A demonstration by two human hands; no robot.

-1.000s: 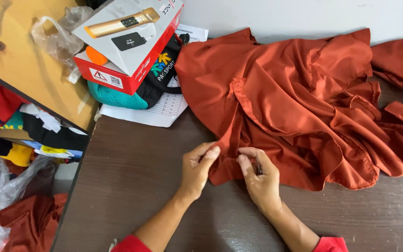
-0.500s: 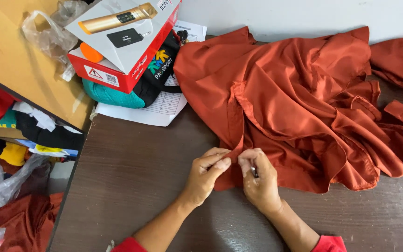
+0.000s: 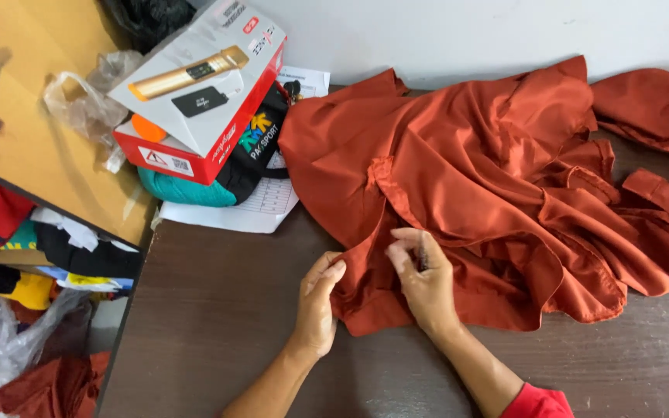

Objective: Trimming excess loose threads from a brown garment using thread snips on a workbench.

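Head view, looking down on a dark brown table (image 3: 218, 325). A rust-orange satin garment (image 3: 489, 178) lies crumpled across the table's far and right part, folds bunched, with loose strips trailing off toward the right edge; its near hem reaches the middle of the table, where both hands work. Left hand (image 3: 317, 303) rests at the garment's left hem edge, fingers together and curled, thumb and fingertips closed on the fold of cloth there. Right hand (image 3: 425, 280) lies on top of the cloth just beside the left, fingers bent inward; a small dark slender tool (image 3: 421, 254) shows between thumb and forefinger, pinched upright against the fabric; what kind of tool, cannot tell. The hands sit close, a narrow ridge of orange cloth between them. A red sleeve cuff (image 3: 537, 402) shows at the right forearm, bottom edge. At the table's far left corner: a white-and-red cardboard box (image 3: 203, 93) picturing a gold microphone, tilted, resting on a black and teal bag (image 3: 230, 174), with a sheet of white paper (image 3: 249, 210) under the bag and touching the garment's left edge. Left of the table, a yellow wooden board (image 3: 32, 131) with crumpled clear plastic (image 3: 87, 101) on it; below it, mixed folded clothes (image 3: 32, 255) in red, black, yellow.
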